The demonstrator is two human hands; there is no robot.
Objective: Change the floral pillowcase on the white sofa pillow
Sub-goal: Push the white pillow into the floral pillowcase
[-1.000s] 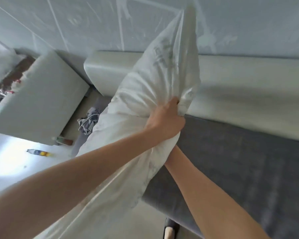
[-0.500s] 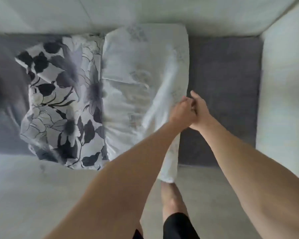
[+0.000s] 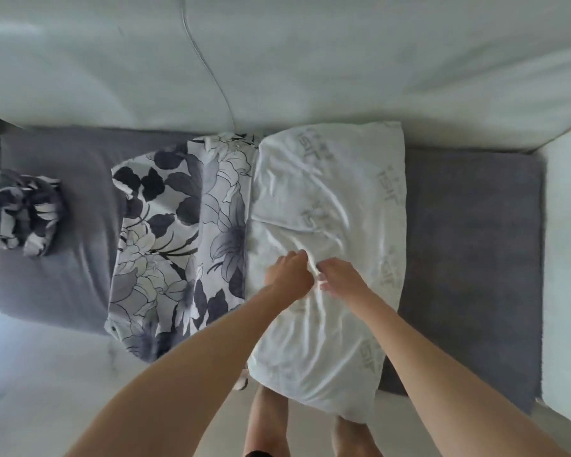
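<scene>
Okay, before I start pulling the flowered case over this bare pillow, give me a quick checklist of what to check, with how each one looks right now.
1. White pillow lies flat on the grey seat cushion: ok, though its near end overhangs the seat edge.
2. Floral pillowcase within reach: ok, spread flat beside the pillow, touching its left edge.
3. Pillowcase opening found: cannot tell, no open end shows.
4. Hands free: not ok, left hand and right hand both pinch the pillow's fabric.
5. Crumpled floral bundle out of the way: ok, apart at the far left of the seat.
</scene>
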